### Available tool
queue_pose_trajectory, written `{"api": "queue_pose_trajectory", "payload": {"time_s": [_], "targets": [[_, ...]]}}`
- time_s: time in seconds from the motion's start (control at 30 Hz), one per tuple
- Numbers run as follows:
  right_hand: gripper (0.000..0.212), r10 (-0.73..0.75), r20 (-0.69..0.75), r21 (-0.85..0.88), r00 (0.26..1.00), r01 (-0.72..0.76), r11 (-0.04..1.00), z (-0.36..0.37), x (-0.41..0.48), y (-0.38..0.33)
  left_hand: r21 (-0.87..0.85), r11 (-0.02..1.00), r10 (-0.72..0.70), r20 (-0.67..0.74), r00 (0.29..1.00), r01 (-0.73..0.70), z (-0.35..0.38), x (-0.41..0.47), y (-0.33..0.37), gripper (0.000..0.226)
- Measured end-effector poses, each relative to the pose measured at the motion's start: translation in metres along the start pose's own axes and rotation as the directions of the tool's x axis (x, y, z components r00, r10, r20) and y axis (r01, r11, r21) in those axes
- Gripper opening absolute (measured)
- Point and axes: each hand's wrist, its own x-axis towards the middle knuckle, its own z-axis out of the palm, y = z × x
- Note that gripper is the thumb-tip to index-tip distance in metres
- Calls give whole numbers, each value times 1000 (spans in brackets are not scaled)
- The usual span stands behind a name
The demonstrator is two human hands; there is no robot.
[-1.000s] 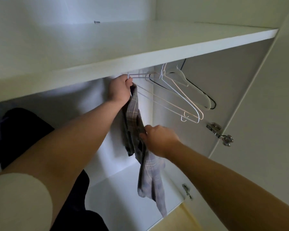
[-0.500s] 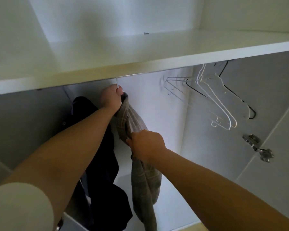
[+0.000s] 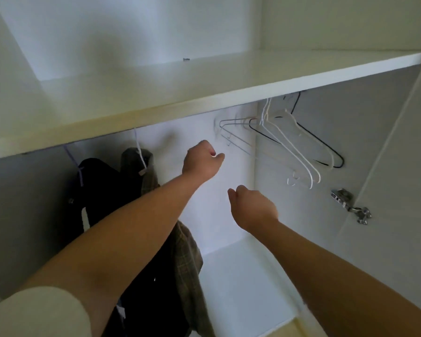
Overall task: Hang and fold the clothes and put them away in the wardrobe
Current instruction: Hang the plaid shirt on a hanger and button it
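Left hand and right hand both fingers curled in, holding nothing, plaid garment on white hanger beside dark garment, small tag unreadable, bare hangers at right

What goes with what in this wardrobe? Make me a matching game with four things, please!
Things
1. black garment
2. plaid garment
3. empty hangers
4. metal hinge

Places or states
A. shiny, furthest right
B. bunched together, nothing on them
C. hanging furthest left
D. checked pattern, hanging second from left

Pairs: 1-C, 2-D, 3-B, 4-A
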Motion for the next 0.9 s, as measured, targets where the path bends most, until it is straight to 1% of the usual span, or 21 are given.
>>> {"api": "queue_pose_trajectory", "payload": {"time_s": [0.07,0.13,0.17,0.23,0.3,0.37,0.4,0.47,0.57,0.67,0.73,0.83,0.9], "targets": [[29,115,-18,2,993,-115,993,-11,2,27,-106,994,-1,175,985,20,26,11,30,44],[30,199,-55,30,978,-198,980,-19,2,53,-262,962,8,281,960,69,50,21,56,44],[30,233,-70,52,970,-229,972,-23,1,64,-354,927,0,324,946,121,62,26,66,41],[32,295,-96,94,951,-287,953,-28,-1,86,-503,824,-48,399,916,262,86,36,85,36],[34,349,-119,114,930,-336,935,-32,-3,103,-555,744,-100,458,883,372,106,47,98,39],[35,390,-143,116,910,-376,919,-35,-4,117,-575,693,-121,501,857,434,123,57,108,44],[34,406,-156,120,900,-391,913,-36,-5,122,-594,664,-119,515,849,454,130,61,112,43],[33,432,-182,135,883,-413,901,-37,-6,129,-620,639,-109,513,852,455,141,69,120,41],[32,453,-216,143,865,-431,891,-39,-7,132,-628,673,-99,445,890,390,151,78,129,34],[30,461,-241,146,854,-438,887,-42,-4,133,-631,722,-82,330,940,284,158,82,131,29],[29,460,-263,159,848,-432,888,-45,-1,132,-657,707,-77,294,953,260,156,77,131,26],[28,440,-332,195,834,-396,897,-51,3,128,-657,722,-85,229,970,218,147,66,131,32],[28,434,-410,219,802,-376,901,-55,4,124,-712,669,-82,215,973,214,140,53,130,30]]}}
